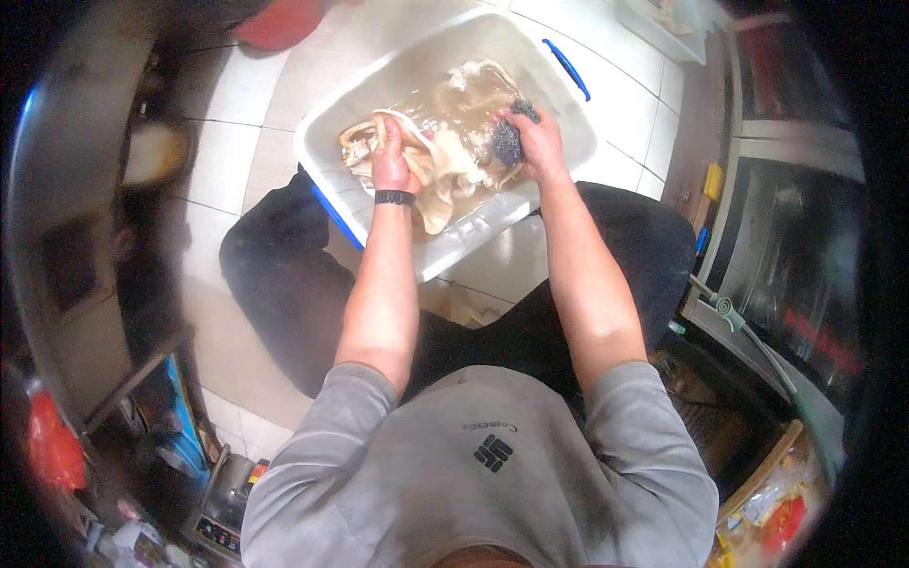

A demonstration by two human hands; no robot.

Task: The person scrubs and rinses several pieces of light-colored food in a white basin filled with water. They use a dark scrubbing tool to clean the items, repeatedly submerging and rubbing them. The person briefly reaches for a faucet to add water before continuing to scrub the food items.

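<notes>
A translucent white plastic tub (476, 238) with blue handles stands between my knees, holding cloudy brownish water (440, 106). My left hand (393, 160), with a dark band on its wrist, grips a pale, soft, floppy piece (434, 209) that looks like raw animal skin or offal, at the tub's left side. More of this pale material lies in the water between my hands. In my right hand (543, 142) is a dark grey metal scouring pad (508, 140), held over the tub's right side. Part of what my left fingers hold is hidden.
Around the tub is a tiled floor (231, 156). A red basin (280, 25) lies at the top left, a white container (667, 32) at the top right. On the right stands a glass-fronted cabinet (774, 213). A metal appliance (227, 497) sits at the lower left.
</notes>
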